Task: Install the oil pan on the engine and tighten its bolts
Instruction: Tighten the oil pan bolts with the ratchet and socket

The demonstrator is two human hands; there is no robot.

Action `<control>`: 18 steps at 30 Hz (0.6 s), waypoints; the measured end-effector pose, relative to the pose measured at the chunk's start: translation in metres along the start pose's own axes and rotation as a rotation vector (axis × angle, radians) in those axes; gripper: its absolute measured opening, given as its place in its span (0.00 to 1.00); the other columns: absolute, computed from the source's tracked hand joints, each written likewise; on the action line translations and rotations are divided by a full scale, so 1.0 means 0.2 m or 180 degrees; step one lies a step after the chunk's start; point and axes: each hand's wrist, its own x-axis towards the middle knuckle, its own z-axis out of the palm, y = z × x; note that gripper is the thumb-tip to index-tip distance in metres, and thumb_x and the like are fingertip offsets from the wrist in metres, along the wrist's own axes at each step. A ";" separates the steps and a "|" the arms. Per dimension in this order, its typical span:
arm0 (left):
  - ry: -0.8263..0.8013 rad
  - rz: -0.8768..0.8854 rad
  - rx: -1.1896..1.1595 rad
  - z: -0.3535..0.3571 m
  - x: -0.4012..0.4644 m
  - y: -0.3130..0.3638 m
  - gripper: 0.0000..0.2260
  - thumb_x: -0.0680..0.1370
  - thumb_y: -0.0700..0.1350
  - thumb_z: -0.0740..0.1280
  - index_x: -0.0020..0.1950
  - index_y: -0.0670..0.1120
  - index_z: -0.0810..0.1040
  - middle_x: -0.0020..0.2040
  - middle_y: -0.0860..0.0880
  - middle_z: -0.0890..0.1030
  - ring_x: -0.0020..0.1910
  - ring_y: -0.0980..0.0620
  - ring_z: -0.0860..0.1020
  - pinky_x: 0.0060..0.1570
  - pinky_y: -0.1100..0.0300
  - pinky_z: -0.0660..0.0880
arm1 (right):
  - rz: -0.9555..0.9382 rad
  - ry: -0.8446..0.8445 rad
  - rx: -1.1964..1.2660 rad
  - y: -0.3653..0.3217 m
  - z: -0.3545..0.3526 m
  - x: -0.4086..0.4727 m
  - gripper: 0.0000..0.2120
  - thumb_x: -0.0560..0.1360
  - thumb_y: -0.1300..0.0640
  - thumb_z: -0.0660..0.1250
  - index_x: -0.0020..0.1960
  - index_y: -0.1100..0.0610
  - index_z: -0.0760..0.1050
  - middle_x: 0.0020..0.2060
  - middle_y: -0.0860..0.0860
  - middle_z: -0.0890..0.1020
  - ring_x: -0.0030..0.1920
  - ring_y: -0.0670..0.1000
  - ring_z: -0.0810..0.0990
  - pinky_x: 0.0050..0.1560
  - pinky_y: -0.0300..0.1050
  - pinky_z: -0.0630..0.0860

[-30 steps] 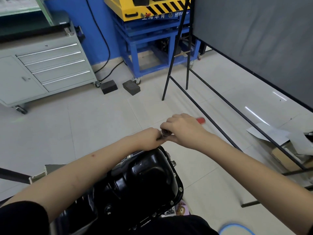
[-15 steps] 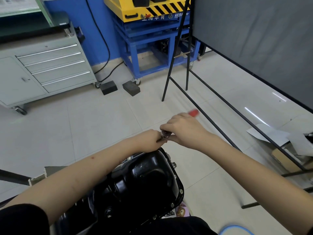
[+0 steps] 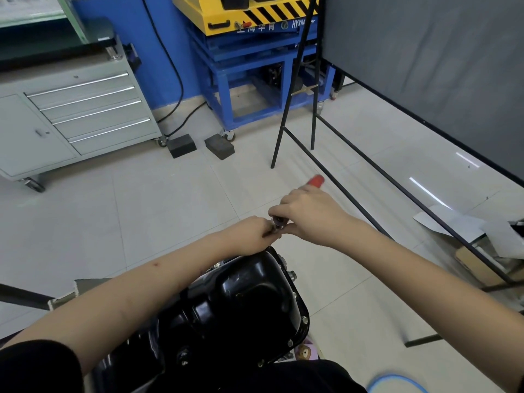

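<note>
The right hand (image 3: pixel 310 215) is curled round a wrench (image 3: pixel 316 181) with a red grip, whose red end pokes out past the knuckles toward 1 o'clock while its metal head (image 3: pixel 278 221) shows at the thumb side, right where the two hands meet. The left hand (image 3: pixel 249 235) lies knuckles-up against that head, its fingers bent down over the far rim of the oil pan; they seem to pinch the tool's shaft under the head, but most of the fingers are hidden, so how tightly they close is hard to make out. The black oil pan (image 3: pixel 249 304) sits at 6 o'clock below the hands, on the engine, with several bolts (image 3: pixel 304 319) seated along its right flange; its near end is covered by the left forearm and a dark sleeve (image 3: pixel 37 367), and the engine beneath is almost wholly hidden. The bolt under the tool cannot be seen. At 1 to 3 o'clock a grey screen (image 3: pixel 425 66) stands on a black rod frame (image 3: pixel 368 163) whose floor bars run close past the right hand. At 12 o'clock is a blue and yellow machine stand (image 3: pixel 255 80). At 10 o'clock stands a grey drawer cabinet (image 3: pixel 85 109) on wheels. Two dark blocks (image 3: pixel 181 146) lie on the tiles at 11 o'clock, and papers and cardboard (image 3: pixel 453 228) lie at 3 o'clock.
</note>
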 end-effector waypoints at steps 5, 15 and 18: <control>0.0031 -0.0018 -0.0060 0.00 -0.01 0.00 0.15 0.79 0.44 0.57 0.31 0.46 0.63 0.29 0.50 0.67 0.36 0.47 0.68 0.34 0.58 0.62 | 0.0487 0.0009 -0.0033 -0.05 0.03 -0.03 0.21 0.76 0.38 0.55 0.55 0.53 0.72 0.48 0.53 0.80 0.50 0.56 0.78 0.38 0.43 0.63; -0.0077 0.0135 0.0200 -0.03 0.00 0.01 0.12 0.80 0.43 0.56 0.43 0.37 0.72 0.43 0.36 0.78 0.38 0.47 0.70 0.40 0.57 0.66 | 0.0508 -0.0189 0.0757 -0.03 0.02 -0.04 0.15 0.76 0.44 0.60 0.57 0.53 0.71 0.48 0.52 0.79 0.52 0.55 0.76 0.43 0.44 0.65; -0.0129 0.0215 0.0169 -0.02 0.01 0.01 0.15 0.81 0.47 0.55 0.49 0.36 0.74 0.44 0.37 0.79 0.42 0.43 0.74 0.45 0.55 0.69 | 0.0033 -0.0404 0.0396 0.03 -0.04 -0.03 0.13 0.76 0.47 0.62 0.58 0.51 0.73 0.49 0.50 0.79 0.53 0.52 0.75 0.48 0.45 0.67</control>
